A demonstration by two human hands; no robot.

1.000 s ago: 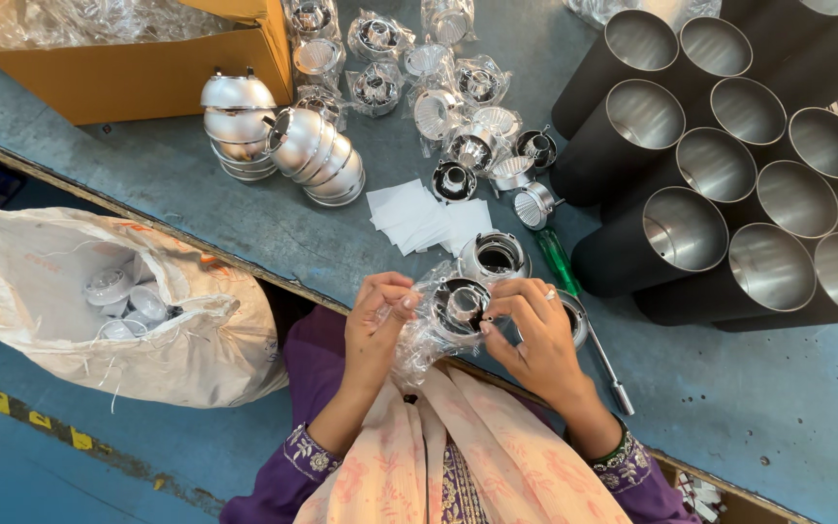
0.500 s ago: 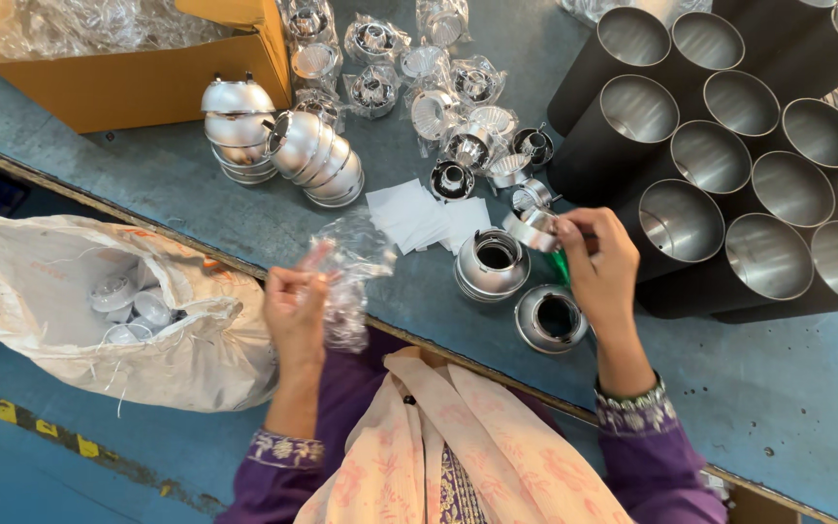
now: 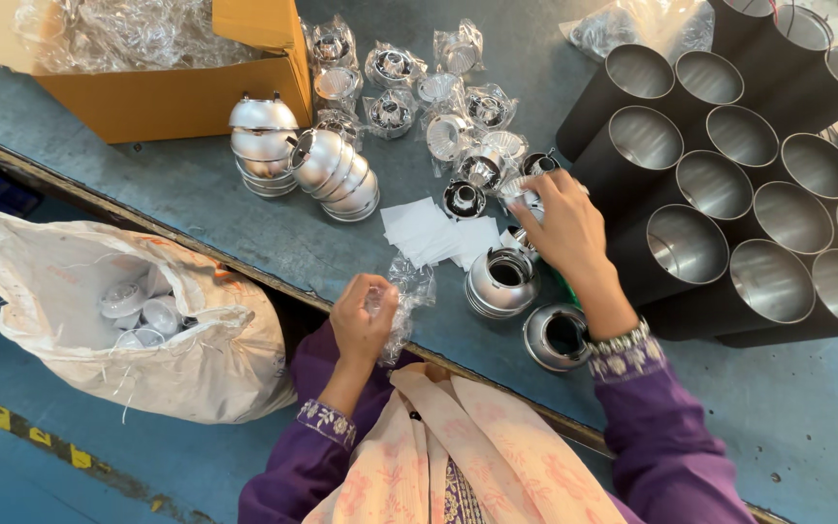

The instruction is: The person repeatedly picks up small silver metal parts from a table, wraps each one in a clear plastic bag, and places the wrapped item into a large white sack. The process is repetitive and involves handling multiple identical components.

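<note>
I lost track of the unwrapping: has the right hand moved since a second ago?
Yes. The right hand has left the table's near edge and reached away from the body, now over the wrapped metal parts beside the black tubes.

This is a small factory or assembly workshop. A long blue-grey metal workbench (image 3: 196, 209) carries many identical parts: stacked shiny metal reflector cups (image 3: 337, 175) in the middle, rows of black cylindrical housings with silver insides (image 3: 729, 184) at the right, a yellow cardboard box of clear plastic wrappers (image 3: 138, 58) at upper left.
</note>
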